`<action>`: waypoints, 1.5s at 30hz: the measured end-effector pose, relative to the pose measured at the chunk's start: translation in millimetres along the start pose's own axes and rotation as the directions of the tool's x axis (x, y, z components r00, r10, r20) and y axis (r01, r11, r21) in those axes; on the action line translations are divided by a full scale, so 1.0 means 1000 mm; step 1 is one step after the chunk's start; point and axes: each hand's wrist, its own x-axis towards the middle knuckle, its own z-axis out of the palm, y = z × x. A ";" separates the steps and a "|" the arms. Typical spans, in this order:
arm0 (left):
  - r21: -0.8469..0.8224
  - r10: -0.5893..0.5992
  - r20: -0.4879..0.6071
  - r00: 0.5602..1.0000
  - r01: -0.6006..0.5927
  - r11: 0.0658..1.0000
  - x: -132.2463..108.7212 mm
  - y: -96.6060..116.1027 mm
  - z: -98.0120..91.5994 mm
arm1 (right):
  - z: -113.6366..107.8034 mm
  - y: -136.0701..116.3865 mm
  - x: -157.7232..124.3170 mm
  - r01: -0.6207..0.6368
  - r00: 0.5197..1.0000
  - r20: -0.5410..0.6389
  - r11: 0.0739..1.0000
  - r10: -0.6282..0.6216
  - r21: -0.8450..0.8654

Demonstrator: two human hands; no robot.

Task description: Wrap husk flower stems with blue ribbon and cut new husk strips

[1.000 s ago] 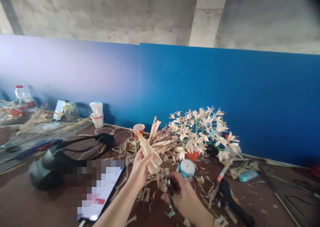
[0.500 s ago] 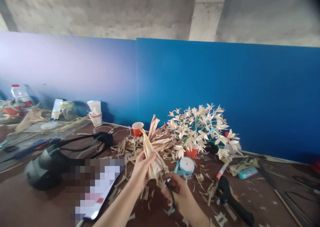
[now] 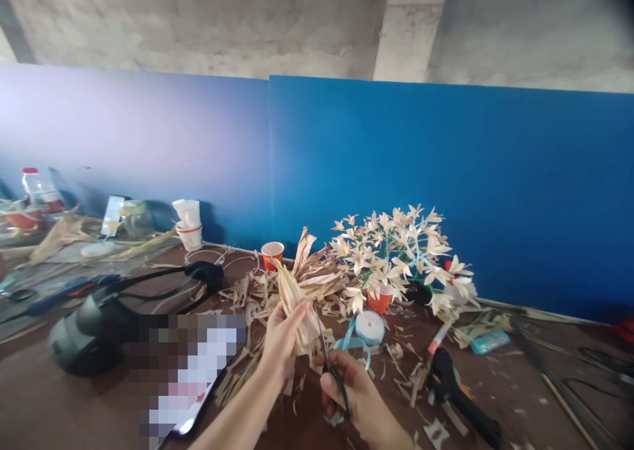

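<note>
My left hand (image 3: 280, 341) is closed round a dried corn husk (image 3: 295, 304), holding it upright above the brown table (image 3: 59, 404). My right hand (image 3: 352, 392) grips a pair of scissors (image 3: 331, 364) with blue handles, and the blades point up at the husk's lower right edge. A heap of loose husks (image 3: 307, 275) lies just behind my hands. To its right, a bunch of husk flowers (image 3: 396, 252) stands in an orange cup (image 3: 380, 301).
A roll of light blue ribbon (image 3: 369, 327) lies by my right hand, a black glue gun (image 3: 458, 397) further right. A black headset (image 3: 99, 324) and a blurred phone (image 3: 191, 371) sit at the left. Cups (image 3: 190, 225), a jar and a bottle (image 3: 42, 192) line the blue wall.
My right hand has brought the scissors up from the table, so that the blades now reach the husk's edge. My left hand has turned the husk slightly and kept hold of it.
</note>
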 end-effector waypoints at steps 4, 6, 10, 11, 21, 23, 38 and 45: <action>-0.012 0.025 -0.013 1.000 -0.025 1.000 0.000 -0.001 0.000 | 0.001 -0.001 -0.002 -0.004 1.000 0.019 1.000 0.004 -0.001; -0.001 0.025 -0.016 1.000 -0.025 1.000 0.000 -0.001 0.000 | 0.002 -0.001 -0.002 0.006 1.000 0.012 1.000 -0.006 0.001; 0.009 0.028 -0.025 0.999 -0.028 1.000 0.002 -0.001 -0.001 | 0.002 0.001 -0.001 0.022 1.000 -0.005 1.000 -0.022 0.007; 0.008 0.029 -0.027 0.999 -0.029 1.000 0.002 -0.001 -0.001 | 0.002 0.003 0.000 0.022 1.000 -0.004 1.000 -0.022 0.011; -0.004 0.015 -0.032 0.999 -0.015 1.000 0.000 -0.001 0.000 | 0.002 0.007 0.001 -0.009 1.000 -0.030 0.998 0.010 0.054; -0.009 0.009 -0.032 0.999 -0.010 1.000 -0.002 0.001 0.002 | 0.001 0.008 0.002 -0.012 0.999 -0.030 0.999 0.014 0.052; 0.002 -0.013 0.033 0.999 0.013 1.000 0.002 -0.003 -0.003 | -0.006 0.005 0.002 -0.026 0.999 -0.036 1.000 0.026 0.001; 0.026 -0.051 0.054 0.997 0.050 0.998 0.002 0.002 -0.002 | -0.010 0.002 -0.002 -0.059 0.998 -0.030 0.998 0.058 -0.029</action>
